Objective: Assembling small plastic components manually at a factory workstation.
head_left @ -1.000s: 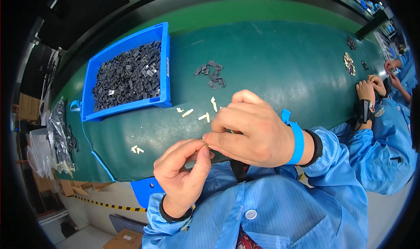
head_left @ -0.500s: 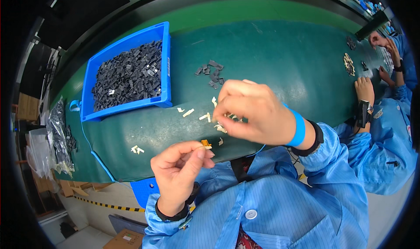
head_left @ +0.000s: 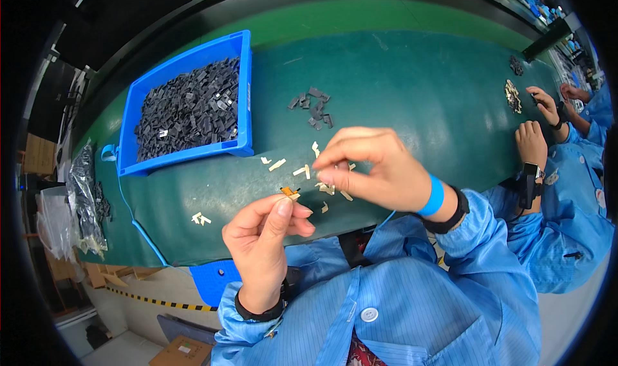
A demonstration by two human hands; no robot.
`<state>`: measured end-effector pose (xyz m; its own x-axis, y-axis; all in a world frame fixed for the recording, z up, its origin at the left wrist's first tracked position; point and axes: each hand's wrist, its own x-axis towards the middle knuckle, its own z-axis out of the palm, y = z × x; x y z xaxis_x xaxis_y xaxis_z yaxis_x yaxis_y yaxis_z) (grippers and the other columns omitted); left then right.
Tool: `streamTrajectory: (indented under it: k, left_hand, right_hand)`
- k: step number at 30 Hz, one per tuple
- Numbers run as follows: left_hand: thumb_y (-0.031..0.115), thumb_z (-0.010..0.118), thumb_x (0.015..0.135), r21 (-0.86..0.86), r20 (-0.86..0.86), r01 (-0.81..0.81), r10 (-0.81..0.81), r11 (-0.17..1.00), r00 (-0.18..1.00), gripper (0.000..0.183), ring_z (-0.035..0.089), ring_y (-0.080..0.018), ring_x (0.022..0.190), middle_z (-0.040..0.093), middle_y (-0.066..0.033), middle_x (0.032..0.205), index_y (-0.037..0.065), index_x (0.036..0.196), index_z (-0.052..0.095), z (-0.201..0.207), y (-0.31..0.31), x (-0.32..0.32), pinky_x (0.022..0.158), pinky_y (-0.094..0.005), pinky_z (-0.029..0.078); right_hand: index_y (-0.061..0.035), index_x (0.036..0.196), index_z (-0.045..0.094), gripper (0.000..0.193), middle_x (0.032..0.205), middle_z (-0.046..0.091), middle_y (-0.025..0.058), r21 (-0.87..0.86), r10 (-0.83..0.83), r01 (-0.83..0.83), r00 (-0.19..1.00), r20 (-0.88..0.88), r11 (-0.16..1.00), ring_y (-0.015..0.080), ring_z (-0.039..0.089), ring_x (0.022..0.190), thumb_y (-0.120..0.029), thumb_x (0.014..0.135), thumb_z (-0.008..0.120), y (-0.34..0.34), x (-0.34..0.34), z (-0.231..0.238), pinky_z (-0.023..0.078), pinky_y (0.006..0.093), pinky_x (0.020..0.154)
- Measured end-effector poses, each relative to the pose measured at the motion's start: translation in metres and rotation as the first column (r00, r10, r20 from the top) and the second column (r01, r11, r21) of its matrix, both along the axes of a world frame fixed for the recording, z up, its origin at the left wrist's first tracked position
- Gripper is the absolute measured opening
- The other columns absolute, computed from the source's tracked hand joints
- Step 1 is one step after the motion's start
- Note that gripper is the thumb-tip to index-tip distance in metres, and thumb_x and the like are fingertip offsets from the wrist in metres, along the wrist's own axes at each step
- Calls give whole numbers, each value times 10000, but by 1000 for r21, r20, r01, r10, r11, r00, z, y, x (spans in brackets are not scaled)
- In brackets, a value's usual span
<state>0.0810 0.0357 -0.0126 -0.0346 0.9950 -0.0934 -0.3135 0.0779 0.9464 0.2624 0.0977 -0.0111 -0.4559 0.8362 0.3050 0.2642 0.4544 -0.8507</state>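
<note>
Over the green table [head_left: 418,76], in the head view, the hands have parted: the left hand [head_left: 257,242] alone now pinches one orange-and-cream piece [head_left: 290,193], clear of the other's grip; the right hand's [head_left: 381,170] thumb and forefinger are drawn close, contents impossible to tell. One blue bin [head_left: 244,109], roughly eight loose dark pieces [head_left: 316,112]; cream pieces [head_left: 277,165], partly hidden, defy counting.

Cream pieces [head_left: 327,189] (part-hidden) behind right hand [head_left: 389,173]

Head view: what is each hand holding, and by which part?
Left hand: a small orange piece, pinched at its lower end between thumb and forefinger. Right hand: cannot tell whether it holds anything.
</note>
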Motion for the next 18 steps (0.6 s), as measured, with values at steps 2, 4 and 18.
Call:
streamTrajectory:
  k: [2,4,18]
  left_hand:
    - [99,556,843,-7,35,2,-2,1000,999,158,594,-148,575,622,-135,742,-52,875,591,-1,0,7,532,-249,510]
    - [106,551,847,13,102,-17,15,1000,995,159,591,-148,567,620,-132,740,-46,867,593,-2,0,11,526,-250,510]
    - [51,537,827,157,-38,-28,34,987,999,136,589,-185,757,572,-150,922,-53,895,592,-2,-1,13,674,-290,529]
  right_hand:
    - [-6,895,636,178,787,576,72,-153,46,-73,983,-177,985,109,532,674,-53,726,658,-11,-4,1,424,230,596]
    - [-9,891,638,175,775,570,63,-151,10,-52,965,-264,987,103,519,652,-44,722,661,-18,-10,0,421,225,582]
    - [-9,806,608,67,752,557,50,-179,-13,-40,959,-284,983,93,494,623,-33,746,628,-23,-13,3,394,215,549]
